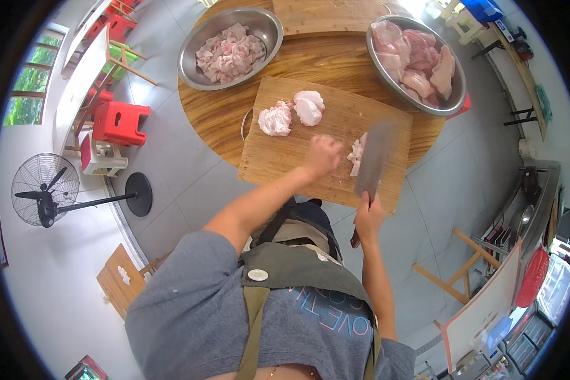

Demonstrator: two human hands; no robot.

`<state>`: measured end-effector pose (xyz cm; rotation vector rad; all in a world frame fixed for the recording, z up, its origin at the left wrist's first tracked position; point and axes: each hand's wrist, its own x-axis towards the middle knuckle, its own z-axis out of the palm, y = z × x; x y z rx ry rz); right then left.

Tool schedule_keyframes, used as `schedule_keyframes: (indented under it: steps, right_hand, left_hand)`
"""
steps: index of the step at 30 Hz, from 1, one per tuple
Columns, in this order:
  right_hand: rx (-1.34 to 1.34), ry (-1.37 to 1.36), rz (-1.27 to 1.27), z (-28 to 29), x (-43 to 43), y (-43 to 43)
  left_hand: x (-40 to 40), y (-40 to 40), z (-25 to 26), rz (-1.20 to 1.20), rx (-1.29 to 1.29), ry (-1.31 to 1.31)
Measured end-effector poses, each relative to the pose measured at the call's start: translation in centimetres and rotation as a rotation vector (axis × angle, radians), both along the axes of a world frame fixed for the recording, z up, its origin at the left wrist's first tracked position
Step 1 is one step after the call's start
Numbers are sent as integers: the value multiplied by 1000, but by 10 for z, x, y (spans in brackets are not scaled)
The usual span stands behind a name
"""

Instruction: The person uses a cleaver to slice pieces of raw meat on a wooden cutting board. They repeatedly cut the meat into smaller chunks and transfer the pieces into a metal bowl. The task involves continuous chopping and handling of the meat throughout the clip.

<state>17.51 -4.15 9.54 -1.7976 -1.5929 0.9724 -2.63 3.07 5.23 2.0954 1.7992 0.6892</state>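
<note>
My right hand [369,216] grips the handle of a broad metal cleaver [374,159], its blade blurred over the right side of a wooden cutting board [289,159]. Small cut pieces of pale raw meat [356,156] lie just left of the blade, partly covered by it. Left of them, my left hand [324,154] hovers over the board with curled, blurred fingers; whether it holds anything is unclear. Two larger lumps of pale, fatty raw meat, one on the left [275,118] and one beside it [308,108], rest near the board's far left corner.
A steel bowl of small meat pieces [230,52] sits far left on the round wooden table [209,111]. Far right stands a metal bowl [457,105] of large raw meat chunks [415,59]. Another wooden board [327,16] lies behind. A pedestal fan [46,192] and red stool [119,123] stand left.
</note>
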Motion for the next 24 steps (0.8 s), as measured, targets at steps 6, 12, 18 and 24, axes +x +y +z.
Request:
schedule_keyframes:
  steps: [6, 12, 18, 24]
  right_hand:
    - [-105, -46, 223, -23, 0, -15]
    - [-229, 0, 69, -23, 9, 0]
    - [-255, -25, 61, -17, 24, 5]
    - [-234, -37, 91, -18, 23, 6]
  left_hand:
    - [-92, 69, -7, -161, 130, 399]
    - [-104, 57, -11, -147, -180, 465]
    - [-85, 64, 46, 353, -689, -570]
    - [-22, 12, 34, 426, -628, -1803]
